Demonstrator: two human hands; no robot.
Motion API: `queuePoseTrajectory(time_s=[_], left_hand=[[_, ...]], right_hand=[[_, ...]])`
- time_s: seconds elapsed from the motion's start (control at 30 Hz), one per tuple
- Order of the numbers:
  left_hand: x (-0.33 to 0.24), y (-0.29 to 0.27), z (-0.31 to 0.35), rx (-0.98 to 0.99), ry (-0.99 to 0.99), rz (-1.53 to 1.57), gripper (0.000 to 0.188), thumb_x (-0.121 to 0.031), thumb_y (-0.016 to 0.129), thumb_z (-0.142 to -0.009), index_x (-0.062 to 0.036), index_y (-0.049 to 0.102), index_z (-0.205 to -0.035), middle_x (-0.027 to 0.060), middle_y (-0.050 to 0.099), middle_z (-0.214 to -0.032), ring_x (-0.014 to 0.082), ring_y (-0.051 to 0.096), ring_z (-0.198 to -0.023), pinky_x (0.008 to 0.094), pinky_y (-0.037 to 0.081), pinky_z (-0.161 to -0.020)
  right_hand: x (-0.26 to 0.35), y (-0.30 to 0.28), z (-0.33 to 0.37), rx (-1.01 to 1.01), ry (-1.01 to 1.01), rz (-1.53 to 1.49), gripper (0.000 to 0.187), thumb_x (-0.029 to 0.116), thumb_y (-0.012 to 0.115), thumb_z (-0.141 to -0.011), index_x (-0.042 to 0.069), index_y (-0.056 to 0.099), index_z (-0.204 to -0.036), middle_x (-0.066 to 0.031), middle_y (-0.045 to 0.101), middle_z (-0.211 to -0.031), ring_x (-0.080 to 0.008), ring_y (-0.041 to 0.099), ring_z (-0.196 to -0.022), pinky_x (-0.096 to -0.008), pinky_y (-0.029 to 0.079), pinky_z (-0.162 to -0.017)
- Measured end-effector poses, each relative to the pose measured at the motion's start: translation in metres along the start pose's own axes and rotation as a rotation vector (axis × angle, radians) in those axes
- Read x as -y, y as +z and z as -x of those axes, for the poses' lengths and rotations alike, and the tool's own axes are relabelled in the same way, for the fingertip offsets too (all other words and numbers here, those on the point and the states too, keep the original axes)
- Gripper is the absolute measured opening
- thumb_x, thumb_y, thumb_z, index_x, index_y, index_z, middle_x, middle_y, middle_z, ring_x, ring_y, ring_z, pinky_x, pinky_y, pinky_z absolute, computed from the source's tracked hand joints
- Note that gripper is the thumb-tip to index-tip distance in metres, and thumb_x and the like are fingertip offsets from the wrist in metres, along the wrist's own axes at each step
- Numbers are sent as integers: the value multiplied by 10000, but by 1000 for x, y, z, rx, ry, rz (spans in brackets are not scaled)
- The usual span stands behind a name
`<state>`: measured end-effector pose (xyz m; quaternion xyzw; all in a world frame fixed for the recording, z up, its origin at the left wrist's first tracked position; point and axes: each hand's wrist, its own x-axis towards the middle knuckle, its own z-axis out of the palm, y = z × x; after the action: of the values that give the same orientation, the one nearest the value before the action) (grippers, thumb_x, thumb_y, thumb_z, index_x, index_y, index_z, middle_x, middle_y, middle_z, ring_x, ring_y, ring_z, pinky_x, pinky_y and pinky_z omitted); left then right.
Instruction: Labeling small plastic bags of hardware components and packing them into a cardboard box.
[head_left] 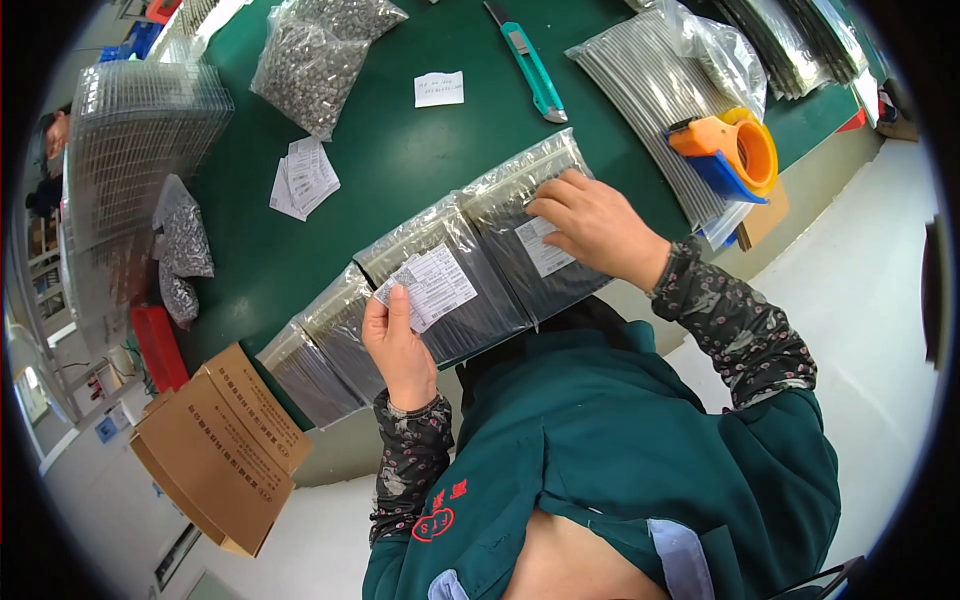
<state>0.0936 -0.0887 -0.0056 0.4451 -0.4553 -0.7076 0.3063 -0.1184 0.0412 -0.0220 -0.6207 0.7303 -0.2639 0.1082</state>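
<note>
While our left hand clamps white slips under its thumb, our right hand, thumb apart from curled fingers, should smooth the label flat against its bag.

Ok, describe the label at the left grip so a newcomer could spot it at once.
On the green table, find the slanting row of clear plastic packs along the near edge. Near the row's middle, the left grip meets a white printed label. The thumb on its left edge sets it apart from the smaller-looking label to its right.
</note>
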Motion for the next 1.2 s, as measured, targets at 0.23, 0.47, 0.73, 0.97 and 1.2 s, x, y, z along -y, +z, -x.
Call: queuePoseTrajectory(time_s=[0.23,0.47,0.73,0.97,1.2], left_hand=[[-1,-12,4,-15,26,14,147,-124,514,-880,0,575,-931,42,610,-903,93,556,-813,231,428,-752],[2,-31,12,-24,-16,-5,156,-134,522,-879,2,576,-932,26,599,-876,69,519,-789,223,407,-740],[-6,-63,11,55,-46,-20,146,-139,526,-877,-9,580,-915,18,596,-879,65,512,-793,222,402,-743],[-11,-74,12,73,-76,-31,134,-131,529,-873,-15,582,-914,16,596,-875,67,515,-791,223,405,-747],[-14,-78,12,95,-80,-54,128,-129,527,-874,-17,581,-904,18,597,-876,67,517,-793,223,407,-746]], right_hand=[[11,4,-6,201,211,84,314,129,704,-604,82,516,-851,-62,542,-808,-242,513,-823,-343,410,-695],[7,4,36,-25,840,-474,260,214,642,-740,-3,517,-809,-74,566,-629,-178,532,-517,-290,401,-454],[62,-4,57,7,1033,-168,339,264,602,-770,24,527,-996,-99,597,-887,-174,567,-749,-306,455,-610],[71,46,57,17,521,291,669,320,591,-748,51,334,-1304,-164,207,-1399,-283,132,-1321,-458,69,-1059],[91,65,41,-100,629,294,645,356,537,-796,40,314,-1312,-178,210,-1394,-327,150,-1308,-479,103,-1047]])
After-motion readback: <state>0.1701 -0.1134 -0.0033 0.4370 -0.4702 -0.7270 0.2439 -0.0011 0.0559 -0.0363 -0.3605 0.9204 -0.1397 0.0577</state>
